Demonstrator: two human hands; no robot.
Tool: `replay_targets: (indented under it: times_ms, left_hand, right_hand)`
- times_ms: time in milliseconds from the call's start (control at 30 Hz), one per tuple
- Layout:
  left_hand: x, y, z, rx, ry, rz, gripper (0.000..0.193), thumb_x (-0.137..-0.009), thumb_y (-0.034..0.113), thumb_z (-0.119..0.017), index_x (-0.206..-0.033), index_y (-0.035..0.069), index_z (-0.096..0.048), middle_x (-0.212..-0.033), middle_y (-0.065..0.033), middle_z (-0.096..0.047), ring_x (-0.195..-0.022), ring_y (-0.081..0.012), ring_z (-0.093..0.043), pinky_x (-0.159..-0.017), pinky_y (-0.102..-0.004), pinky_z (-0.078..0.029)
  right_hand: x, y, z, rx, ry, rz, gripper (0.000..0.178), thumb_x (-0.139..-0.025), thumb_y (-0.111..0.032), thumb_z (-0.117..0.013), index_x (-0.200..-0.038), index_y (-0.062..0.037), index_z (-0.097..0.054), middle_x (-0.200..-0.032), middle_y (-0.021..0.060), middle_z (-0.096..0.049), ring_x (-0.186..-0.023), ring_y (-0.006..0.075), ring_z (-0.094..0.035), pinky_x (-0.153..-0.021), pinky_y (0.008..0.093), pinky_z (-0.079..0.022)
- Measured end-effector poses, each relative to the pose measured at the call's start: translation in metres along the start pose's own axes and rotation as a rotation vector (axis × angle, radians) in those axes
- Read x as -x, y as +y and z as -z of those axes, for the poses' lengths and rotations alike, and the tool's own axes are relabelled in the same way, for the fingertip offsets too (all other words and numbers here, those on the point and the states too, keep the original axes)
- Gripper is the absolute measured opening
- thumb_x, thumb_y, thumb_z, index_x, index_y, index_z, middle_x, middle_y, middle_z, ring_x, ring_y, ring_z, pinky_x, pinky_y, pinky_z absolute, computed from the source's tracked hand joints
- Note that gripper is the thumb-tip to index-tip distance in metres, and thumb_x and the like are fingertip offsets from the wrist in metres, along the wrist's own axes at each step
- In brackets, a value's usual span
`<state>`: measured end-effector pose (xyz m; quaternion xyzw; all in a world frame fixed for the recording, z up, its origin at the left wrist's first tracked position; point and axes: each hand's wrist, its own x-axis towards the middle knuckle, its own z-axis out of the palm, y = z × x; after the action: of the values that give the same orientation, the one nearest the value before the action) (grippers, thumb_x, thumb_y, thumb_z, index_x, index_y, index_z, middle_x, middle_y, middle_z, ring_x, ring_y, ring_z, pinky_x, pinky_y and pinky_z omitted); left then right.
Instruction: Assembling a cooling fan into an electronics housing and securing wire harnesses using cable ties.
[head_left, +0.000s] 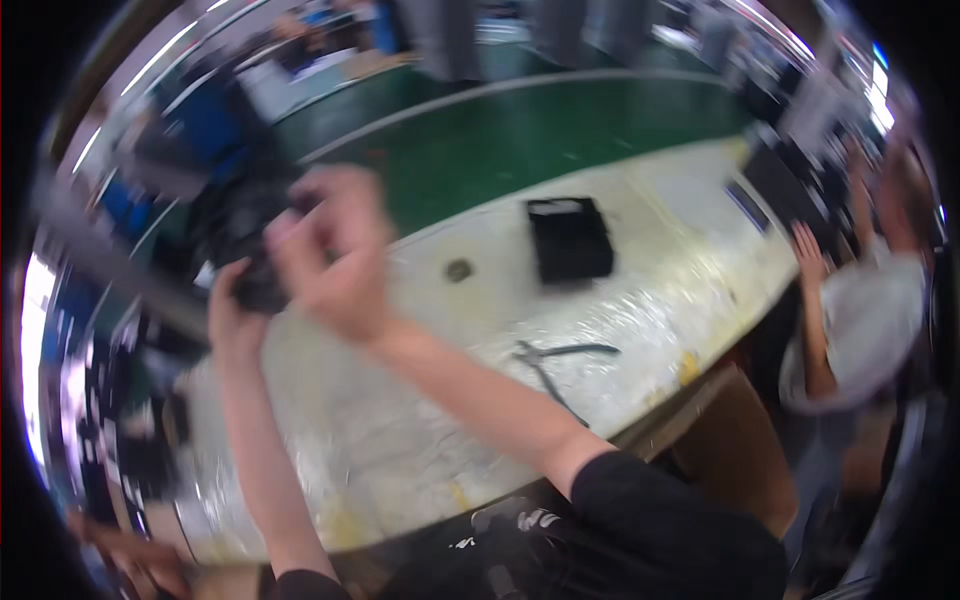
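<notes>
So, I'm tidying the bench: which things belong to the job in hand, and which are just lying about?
In hand: dark thing, too blurred to name, in the left hand; right hand close by.

Apparently lying about: black box; pliers; small round piece.

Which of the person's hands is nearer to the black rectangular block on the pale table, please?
Right: the right hand is left of the block, apart from it; the left hand is farther left.

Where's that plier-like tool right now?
In the head view, the plier-like tool lies right of centre on the pale table, its handles spread, below the black block in the picture.
</notes>
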<state>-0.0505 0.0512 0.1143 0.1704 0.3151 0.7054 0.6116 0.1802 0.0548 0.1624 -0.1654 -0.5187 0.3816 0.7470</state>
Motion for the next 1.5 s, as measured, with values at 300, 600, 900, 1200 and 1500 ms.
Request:
replay_targets:
  times_ms: [300, 600, 900, 1200, 1500]
  left_hand:
    - [0.230, -0.100, -0.057, -0.199, -0.030, -0.383, 0.076, -0.062, -0.013, -0.071, -0.133, -0.001, -0.046, -0.121, -0.0111, -0.058, -0.113, -0.0250, -0.058, -0.100, -0.0360, -0.046]
    - [0.285, -0.154, -0.024, -0.575, -0.015, -0.466, 0.114, -0.058, 0.009, -0.088, -0.148, 0.001, -0.019, -0.139, -0.0126, -0.040, -0.127, -0.0237, -0.042, -0.107, -0.0384, -0.036]
    - [0.265, -0.069, -0.073, -1.680, -0.552, -0.836, 0.095, -0.042, 0.070, -0.084, -0.110, 0.008, -0.061, -0.146, -0.0226, -0.035, -0.141, -0.0444, -0.022, -0.110, -0.0564, -0.022]
    - [0.242, -0.051, -0.079, -1.955, -0.706, -0.826, 0.071, -0.053, 0.066, -0.080, -0.080, 0.006, -0.054, -0.130, -0.0179, -0.043, -0.129, -0.0416, -0.034, -0.103, -0.0525, -0.027]
    - [0.259, -0.059, -0.074, -1.883, -0.515, -0.767, 0.029, -0.086, 0.028, -0.069, -0.081, 0.004, -0.054, -0.094, -0.0133, -0.051, -0.092, -0.0317, -0.050, -0.085, -0.0402, -0.039]
  right_hand:
    - [0.008, -0.077, 0.070, 0.280, -0.876, -0.325, 0.108, -0.064, -0.037, -0.088, -0.146, 0.0044, -0.029, -0.139, 0.0227, -0.047, -0.131, 0.0290, -0.044, -0.110, 0.0382, -0.031]
    - [0.066, -0.101, 0.123, -0.044, -0.802, -0.612, 0.089, -0.057, -0.013, -0.085, -0.133, 0.0045, -0.043, -0.115, 0.0111, -0.058, -0.108, 0.0195, -0.058, -0.097, 0.0340, -0.046]
    - [0.074, -0.124, 0.144, 0.095, -0.871, -0.470, 0.087, -0.049, -0.009, -0.088, -0.125, 0.0054, -0.048, -0.117, 0.0117, -0.055, -0.108, 0.0191, -0.057, -0.095, 0.0324, -0.047]
    - [0.063, -0.129, 0.158, 0.119, -0.803, -0.464, 0.085, -0.051, -0.007, -0.085, -0.125, 0.0065, -0.047, -0.111, 0.0124, -0.059, -0.103, 0.0201, -0.061, -0.092, 0.0334, -0.050]
    - [0.060, -0.131, 0.159, 0.180, -0.679, -0.601, 0.080, -0.056, -0.010, -0.084, -0.127, 0.0030, -0.049, -0.111, 0.0114, -0.061, -0.103, 0.0204, -0.062, -0.093, 0.0335, -0.048]
